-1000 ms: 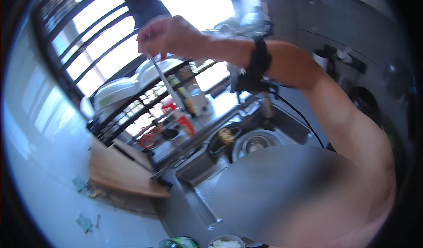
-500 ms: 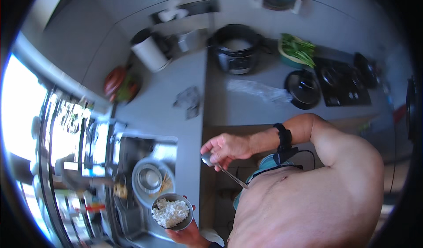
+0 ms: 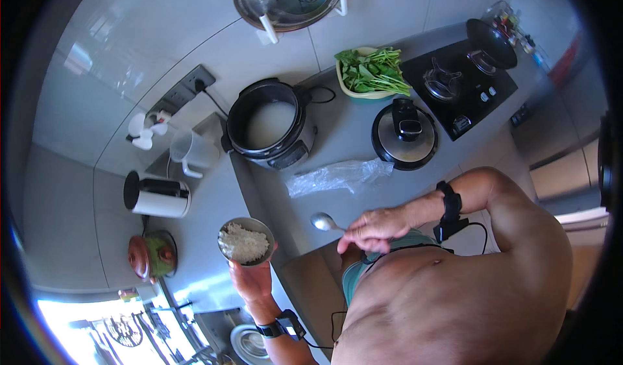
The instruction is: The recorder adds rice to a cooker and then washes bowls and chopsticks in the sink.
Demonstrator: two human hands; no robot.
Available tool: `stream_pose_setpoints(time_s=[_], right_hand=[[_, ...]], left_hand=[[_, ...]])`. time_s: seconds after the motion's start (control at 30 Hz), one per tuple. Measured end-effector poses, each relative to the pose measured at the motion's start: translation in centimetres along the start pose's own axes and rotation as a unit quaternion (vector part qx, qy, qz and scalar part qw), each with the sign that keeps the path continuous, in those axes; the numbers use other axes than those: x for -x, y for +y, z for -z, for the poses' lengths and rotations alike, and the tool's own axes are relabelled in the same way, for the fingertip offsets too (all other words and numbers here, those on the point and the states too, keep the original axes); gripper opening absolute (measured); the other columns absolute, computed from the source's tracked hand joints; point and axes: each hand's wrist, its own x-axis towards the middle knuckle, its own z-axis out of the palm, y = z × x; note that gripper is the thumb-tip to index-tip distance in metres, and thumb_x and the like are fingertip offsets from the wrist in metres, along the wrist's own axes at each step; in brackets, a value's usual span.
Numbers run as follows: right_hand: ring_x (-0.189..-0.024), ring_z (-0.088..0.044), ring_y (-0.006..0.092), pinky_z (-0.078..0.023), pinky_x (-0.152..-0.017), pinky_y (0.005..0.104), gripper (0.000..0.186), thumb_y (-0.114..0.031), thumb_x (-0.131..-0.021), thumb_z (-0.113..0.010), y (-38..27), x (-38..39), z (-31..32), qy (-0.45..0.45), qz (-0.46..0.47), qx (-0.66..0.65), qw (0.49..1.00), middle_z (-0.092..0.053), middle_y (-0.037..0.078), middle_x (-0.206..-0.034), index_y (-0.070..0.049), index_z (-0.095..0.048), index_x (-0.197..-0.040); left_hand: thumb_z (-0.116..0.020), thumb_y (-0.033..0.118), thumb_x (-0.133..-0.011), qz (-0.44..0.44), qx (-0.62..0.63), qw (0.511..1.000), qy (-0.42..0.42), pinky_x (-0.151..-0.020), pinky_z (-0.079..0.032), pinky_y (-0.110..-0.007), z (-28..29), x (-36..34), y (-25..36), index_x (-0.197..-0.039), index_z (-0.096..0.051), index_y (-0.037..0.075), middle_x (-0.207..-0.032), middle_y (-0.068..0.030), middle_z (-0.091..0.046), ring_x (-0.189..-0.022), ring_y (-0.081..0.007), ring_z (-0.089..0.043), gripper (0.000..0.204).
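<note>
My left hand (image 3: pixel 250 277) cups a metal bowl (image 3: pixel 227 234) heaped with white rice (image 3: pixel 243 240), its fingers wrapped round the underside. To its right, my right hand (image 3: pixel 376 231) grips a metal spoon (image 3: pixel 322 221), the spoon's head pointing left. Beyond both hands stands an open electric cooker (image 3: pixel 269 123) with something white inside. Its apparent lid (image 3: pixel 396 146), black and steel with a handle, lies to the right on the counter. A crumpled clear plastic bag (image 3: pixel 337 178) lies between my right hand and the cooker.
A basin of leafy greens (image 3: pixel 370 73) is beside a gas hob (image 3: pixel 445 85) with a black pan (image 3: pixel 493 47). A clear jug (image 3: pixel 191 151), white kettle (image 3: pixel 164 197) and green pot (image 3: pixel 153 256) line the left counter. A sink (image 3: pixel 211 326) is at lower left.
My view has turned from the window and sink towards the cooker. My right hand came down from high up and now holds the spoon by its handle. The bowl has moved higher in view.
</note>
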Motion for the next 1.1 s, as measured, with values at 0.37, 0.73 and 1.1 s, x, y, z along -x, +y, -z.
stream_pose_setpoints(time_s=[0.37, 0.73, 1.1], right_hand=[[-0.071, -0.057, 0.015, -0.049, -0.07, 0.0316, 0.03, -0.022, -0.108, -0.048, -15.3, 1.0, 6.0, 0.409, 0.143, 0.304, 0.848, -0.06, 0.004, -0.077, 0.0, -0.068, -0.111], [-0.08, -0.071, 0.0381, -0.055, -0.071, 0.0469, 0.019, -0.015, -0.099, -0.056, -24.4, -7.8, 10.3, 0.381, 0.282, 0.542, 0.695, -0.073, 0.016, -0.089, -0.004, -0.068, -0.108], [-0.07, -0.068, 0.0398, -0.052, -0.06, 0.0507, 0.01, -0.011, -0.089, -0.06, -25.4, -14.1, 17.4, 0.402, 0.259, 0.61, 0.632, -0.067, 0.018, -0.074, -0.003, -0.064, -0.085]], left_hand=[[-0.071, 0.049, -0.089, 0.111, -0.011, 0.98, -0.163, -0.098, -0.052, -0.064, 0.7, -22.6, 2.0, -0.152, -0.037, 0.011, -0.151, -0.0154, -0.045, -0.134, -0.0382, -0.049, 0.082], [-0.075, 0.05, -0.086, 0.174, -0.072, 0.964, -0.187, -0.1, -0.052, -0.062, -2.3, -32.2, -1.6, -0.151, -0.039, 0.01, -0.149, -0.0139, -0.047, -0.134, -0.0357, -0.051, 0.085], [-0.079, 0.042, -0.088, 0.265, -0.243, 0.932, -0.052, -0.084, -0.062, -0.046, -6.2, -36.2, -3.4, -0.151, -0.035, 0.01, -0.137, -0.0133, -0.055, -0.12, -0.0282, -0.061, 0.083]])
